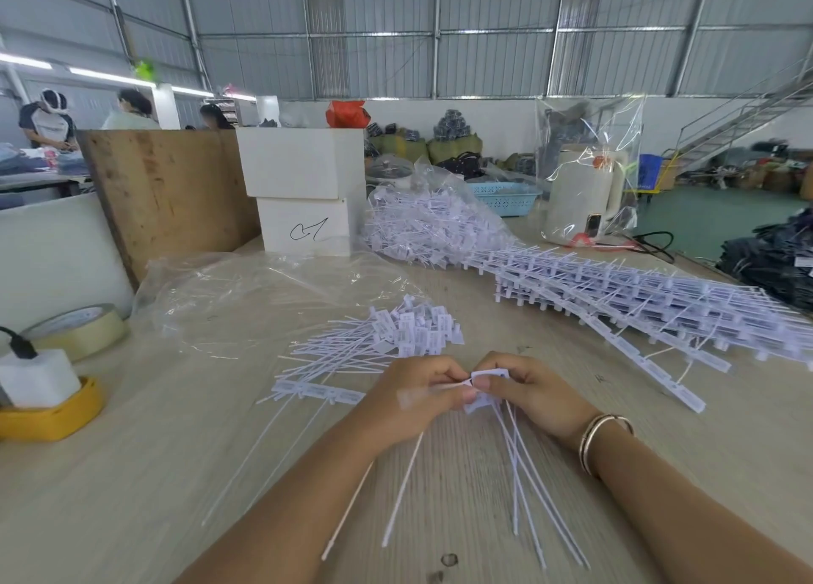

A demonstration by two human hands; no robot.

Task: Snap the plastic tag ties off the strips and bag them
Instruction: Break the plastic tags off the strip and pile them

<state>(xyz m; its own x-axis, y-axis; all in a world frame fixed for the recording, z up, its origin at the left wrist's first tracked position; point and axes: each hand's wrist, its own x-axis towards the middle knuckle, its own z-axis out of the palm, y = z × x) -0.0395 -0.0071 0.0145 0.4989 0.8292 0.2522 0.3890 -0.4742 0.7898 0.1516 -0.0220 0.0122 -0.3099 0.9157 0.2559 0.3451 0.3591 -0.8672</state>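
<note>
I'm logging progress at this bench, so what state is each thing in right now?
left hand: pinching a tie
right hand: pinching tag heads
strip in hands: partly separated
loose ties pile: snapped off, unbagged
stacked strips: unbroken
full bag: filled, open
empty bag: flat, unfilled
tape roll: lying flat

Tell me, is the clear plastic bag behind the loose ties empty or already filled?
Apparently empty: the clear plastic bag lies flat and crumpled on the table, while the loose ties lie outside it.
</note>
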